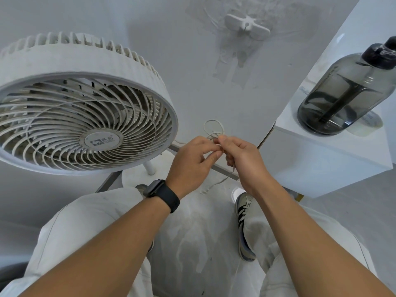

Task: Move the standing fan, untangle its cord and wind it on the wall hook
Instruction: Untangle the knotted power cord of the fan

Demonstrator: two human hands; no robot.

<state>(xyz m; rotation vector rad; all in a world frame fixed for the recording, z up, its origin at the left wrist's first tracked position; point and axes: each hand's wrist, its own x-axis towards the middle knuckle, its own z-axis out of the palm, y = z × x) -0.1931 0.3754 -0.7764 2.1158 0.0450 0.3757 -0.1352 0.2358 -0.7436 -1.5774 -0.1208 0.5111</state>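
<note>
The white standing fan (81, 108) stands at the left, its dusty round grille facing me. Its thin white cord (213, 127) forms small tangled loops in front of the wall, just above my hands. My left hand (192, 163), with a dark watch on the wrist, pinches the cord at the tangle. My right hand (242, 159) pinches the same tangle from the other side, fingertips touching the left hand's. More cord trails down from my right hand to a white plug near the floor. The white wall hook (246, 26) is stuck on the wall high above the hands.
A white cabinet (330, 155) stands at the right, close to my right arm, with a large smoky water bottle (345, 86) on top. The fan's round base (137, 176) and pole sit by my feet. My shoes and light trousers fill the lower view.
</note>
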